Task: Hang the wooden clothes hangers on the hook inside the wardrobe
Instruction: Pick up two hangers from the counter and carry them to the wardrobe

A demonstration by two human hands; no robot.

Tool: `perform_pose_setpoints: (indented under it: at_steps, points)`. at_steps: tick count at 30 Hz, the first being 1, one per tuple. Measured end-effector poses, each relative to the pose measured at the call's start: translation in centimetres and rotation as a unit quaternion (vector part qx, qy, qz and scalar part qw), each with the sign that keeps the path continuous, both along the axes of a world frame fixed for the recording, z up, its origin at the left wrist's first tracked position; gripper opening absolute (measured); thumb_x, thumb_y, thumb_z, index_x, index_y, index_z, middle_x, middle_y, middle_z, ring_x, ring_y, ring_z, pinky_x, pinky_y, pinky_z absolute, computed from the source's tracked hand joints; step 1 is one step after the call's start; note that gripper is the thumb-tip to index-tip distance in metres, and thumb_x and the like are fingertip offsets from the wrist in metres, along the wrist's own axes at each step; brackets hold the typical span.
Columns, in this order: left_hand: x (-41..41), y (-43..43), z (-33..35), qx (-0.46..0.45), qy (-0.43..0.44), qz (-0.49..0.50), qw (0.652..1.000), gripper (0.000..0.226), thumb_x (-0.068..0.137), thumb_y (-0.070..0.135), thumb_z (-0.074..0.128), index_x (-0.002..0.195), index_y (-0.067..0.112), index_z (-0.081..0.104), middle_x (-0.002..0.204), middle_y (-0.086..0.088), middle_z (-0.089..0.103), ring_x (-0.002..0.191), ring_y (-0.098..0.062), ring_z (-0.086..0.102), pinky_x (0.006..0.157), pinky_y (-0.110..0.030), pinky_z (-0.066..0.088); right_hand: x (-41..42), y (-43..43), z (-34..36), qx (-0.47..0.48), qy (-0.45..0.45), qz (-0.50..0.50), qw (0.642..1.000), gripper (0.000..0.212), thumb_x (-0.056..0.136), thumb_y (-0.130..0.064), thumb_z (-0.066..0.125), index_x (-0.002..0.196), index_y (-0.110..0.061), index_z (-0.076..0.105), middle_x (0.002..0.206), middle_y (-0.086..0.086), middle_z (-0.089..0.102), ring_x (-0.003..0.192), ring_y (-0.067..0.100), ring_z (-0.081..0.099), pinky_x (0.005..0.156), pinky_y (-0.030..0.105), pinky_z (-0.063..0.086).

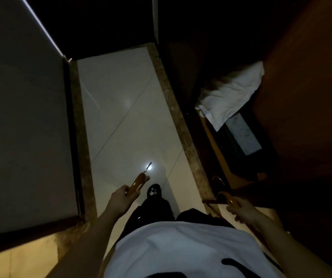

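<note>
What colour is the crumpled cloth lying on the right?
The cloth is white, with no pattern visible. It shows best in the head view, the only one.

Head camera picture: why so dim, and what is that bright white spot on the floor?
Head view: dim room light leaves the wardrobe nearly black; the spot is glare off the glossy floor tiles, beside the metal hook of the wooden hanger in the left hand; the wide-angle lens skews straight lines.

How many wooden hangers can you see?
2. One brown wooden clothes hanger is gripped in the left hand, the second wooden hanger in the right hand. More may be hidden in the dark.
</note>
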State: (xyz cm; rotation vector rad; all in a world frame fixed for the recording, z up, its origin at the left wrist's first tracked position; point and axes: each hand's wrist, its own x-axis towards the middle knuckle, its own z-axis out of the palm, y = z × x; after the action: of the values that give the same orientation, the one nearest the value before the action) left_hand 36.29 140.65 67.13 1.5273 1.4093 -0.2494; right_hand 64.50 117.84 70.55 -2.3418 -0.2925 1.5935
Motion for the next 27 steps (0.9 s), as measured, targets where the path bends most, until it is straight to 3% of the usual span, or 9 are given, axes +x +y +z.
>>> perform_pose_setpoints:
  at_steps: [5,9,14,20,25,27]
  points:
    - [2.9,7.2,1.2,-0.009,-0.047,-0.012,0.999,0.018,0.089,0.034,0.057,0.091,0.017,0.053,0.077,-0.008,0.059,0.063,-0.018,0.054,0.054,-0.027,0.042,1.2,3.2,-0.1,-0.016,-0.011,-0.043,0.999,0.044,0.093,-0.004,0.049,0.136,-0.005,0.040,0.076,0.001,0.050,0.061,0.013,0.046,0.044,0.017,0.039]
    - [3.0,10.9,0.9,-0.021,-0.021,-0.025,0.999,0.023,0.091,0.031,0.055,0.098,0.009,0.054,0.076,-0.010,0.057,0.062,-0.019,0.052,0.055,-0.026,0.041,2.8,7.6,-0.1,-0.005,0.002,-0.060,0.998,0.042,0.094,-0.010,0.050,0.135,-0.010,0.042,0.088,0.002,0.056,0.070,0.014,0.052,0.055,0.021,0.038]
    - [2.9,14.3,-0.5,-0.047,0.039,-0.014,0.998,0.020,0.090,0.026,0.059,0.097,0.008,0.054,0.069,-0.006,0.055,0.060,-0.017,0.050,0.054,-0.025,0.039,6.3,15.0,0.3,0.041,0.015,-0.053,0.998,0.034,0.094,-0.014,0.048,0.128,-0.014,0.048,0.117,0.017,0.058,0.108,0.030,0.056,0.081,0.033,0.047]
    - [6.3,18.8,-1.0,-0.069,0.087,0.008,0.994,0.027,0.090,0.022,0.057,0.106,0.000,0.056,0.068,-0.009,0.053,0.059,-0.018,0.049,0.052,-0.025,0.039,12.1,23.0,0.9,0.142,0.010,-0.058,0.988,0.029,0.093,-0.019,0.052,0.121,-0.026,0.050,0.113,0.009,0.060,0.096,0.020,0.057,0.077,0.028,0.047]
    - [13.9,23.2,-0.3,-0.023,0.056,-0.040,0.997,0.020,0.092,0.026,0.055,0.101,0.008,0.055,0.067,-0.006,0.053,0.056,-0.014,0.047,0.048,-0.021,0.037,16.4,26.1,0.9,0.168,-0.021,-0.074,0.983,0.040,0.091,-0.014,0.055,0.130,-0.013,0.049,0.113,0.009,0.059,0.094,0.018,0.055,0.081,0.028,0.044]
    - [17.5,24.9,0.0,-0.010,0.032,-0.066,0.997,0.019,0.091,0.028,0.056,0.101,0.011,0.054,0.068,-0.005,0.054,0.055,-0.014,0.047,0.048,-0.021,0.037,17.9,26.3,0.7,0.157,-0.032,-0.077,0.984,0.042,0.091,-0.010,0.053,0.133,-0.013,0.047,0.106,0.006,0.059,0.082,0.013,0.055,0.070,0.021,0.044]
